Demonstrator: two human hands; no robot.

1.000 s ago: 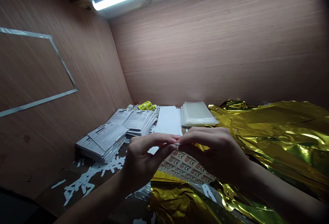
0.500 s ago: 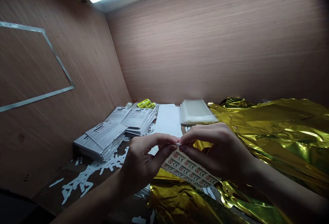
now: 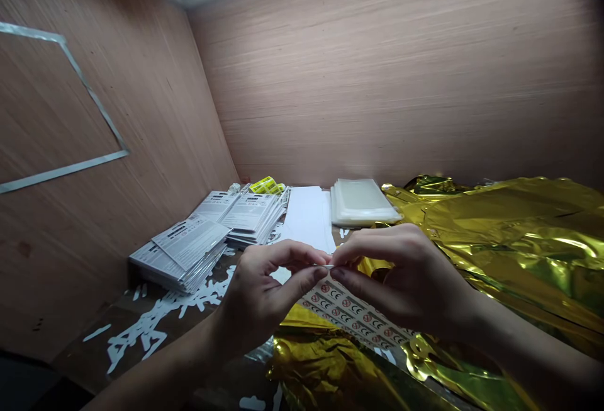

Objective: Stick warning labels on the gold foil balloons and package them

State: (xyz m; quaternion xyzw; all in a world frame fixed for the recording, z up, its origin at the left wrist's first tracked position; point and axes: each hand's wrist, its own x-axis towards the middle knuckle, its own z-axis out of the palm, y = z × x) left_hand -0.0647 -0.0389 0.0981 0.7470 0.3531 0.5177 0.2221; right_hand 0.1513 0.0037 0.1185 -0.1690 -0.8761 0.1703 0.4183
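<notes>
A sheet of stickers (image 3: 356, 313), printed with rows of CE marks and red crossed-out circles, hangs below my fingertips and slants down to the right. My left hand (image 3: 271, 291) pinches its upper edge between thumb and forefinger. Right beside it, my right hand (image 3: 401, 272) pinches the same edge, the two sets of fingertips almost touching. A thin pale strip of the edge shows between them; the rest of the grip is hidden. Beneath the sheet lies crumpled gold foil (image 3: 325, 360). White paper (image 3: 306, 213) lies just beyond my hands.
Stacks of printed cards (image 3: 184, 250) stand at the left, with yellow labels (image 3: 267, 185) behind. A pile of clear plastic sleeves (image 3: 363, 202) sits at the back. White paper scraps (image 3: 155, 320) litter the left side; gold film (image 3: 533, 235) covers the right. Wooden walls (image 3: 377, 71) enclose the table.
The view has tilted slightly downward, so the lamp sits higher in the picture. Both hands keep their pinch on the sticker sheet, with only a slight shift of the fingertips.
</notes>
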